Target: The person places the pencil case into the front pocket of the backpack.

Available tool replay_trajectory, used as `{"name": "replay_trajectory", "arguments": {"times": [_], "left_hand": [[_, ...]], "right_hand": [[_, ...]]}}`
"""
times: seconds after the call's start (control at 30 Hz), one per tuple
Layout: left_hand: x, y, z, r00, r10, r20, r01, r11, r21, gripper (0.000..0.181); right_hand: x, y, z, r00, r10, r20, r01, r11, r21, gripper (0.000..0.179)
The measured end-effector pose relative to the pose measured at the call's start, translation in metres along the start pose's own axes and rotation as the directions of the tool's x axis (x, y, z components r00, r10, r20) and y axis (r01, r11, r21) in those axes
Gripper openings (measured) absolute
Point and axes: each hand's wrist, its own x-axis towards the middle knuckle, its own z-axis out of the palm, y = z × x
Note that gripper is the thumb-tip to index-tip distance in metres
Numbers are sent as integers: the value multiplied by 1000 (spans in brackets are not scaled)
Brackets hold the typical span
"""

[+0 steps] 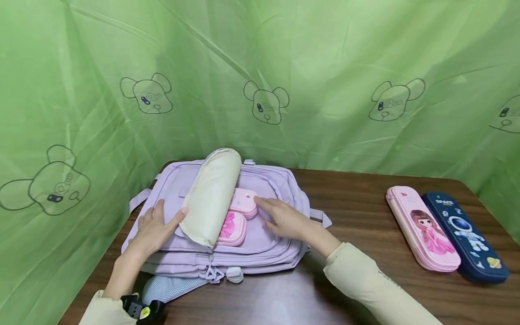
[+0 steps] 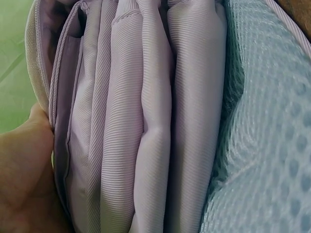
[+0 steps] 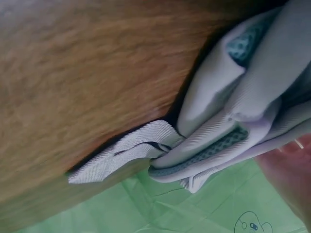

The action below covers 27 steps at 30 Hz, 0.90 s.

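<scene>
A lavender backpack (image 1: 260, 241) lies flat on the table, its pocket flap (image 1: 213, 198) folded back with the cream lining showing. Two pink pencil cases, an upper one (image 1: 245, 201) and a lower one with a pink bow (image 1: 234, 229), stick out from under the flap, their left parts hidden. My left hand (image 1: 152, 228) rests on the bag with fingers spread, the thumb against the flap's edge. With extended fingertips, my right hand (image 1: 284, 217) touches the right end of the upper case. The right wrist view mostly shows the backpack's side and a strap (image 3: 126, 148).
On the right side of the wooden table (image 1: 349, 212) lie a pink pencil case with a doll picture (image 1: 424, 230) and a dark blue one with an astronaut (image 1: 467, 239), side by side. A green curtain (image 1: 325, 135) hangs behind. A pale blue mesh panel (image 1: 170, 289) pokes out below the bag.
</scene>
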Motion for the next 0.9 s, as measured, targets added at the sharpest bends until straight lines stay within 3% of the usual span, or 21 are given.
{"name": "replay_trajectory", "arguments": {"times": [0.13, 0.33, 0.47, 0.73, 0.9], "left_hand": [[-2, -1, -1, 1000, -8, 5, 8, 1000, 1, 105], [-2, -3, -1, 1000, -1, 3, 1, 1000, 3, 104], [-2, -4, 0, 1000, -5, -5, 5, 1000, 6, 104], [2, 1, 1, 1000, 3, -7, -3, 1000, 7, 105], [3, 1, 2, 1000, -6, -1, 6, 1000, 20, 105]], "right_hand": [[1, 0, 1, 999, -23, 28, 24, 999, -27, 68], [4, -4, 4, 996, -30, 80, 47, 974, -223, 84], [6, -4, 4, 997, -9, 82, 34, 953, -301, 88], [0, -3, 7, 999, -7, 37, 19, 936, -351, 78], [-2, -2, 10, 999, -2, 33, 10, 967, -254, 83]]}}
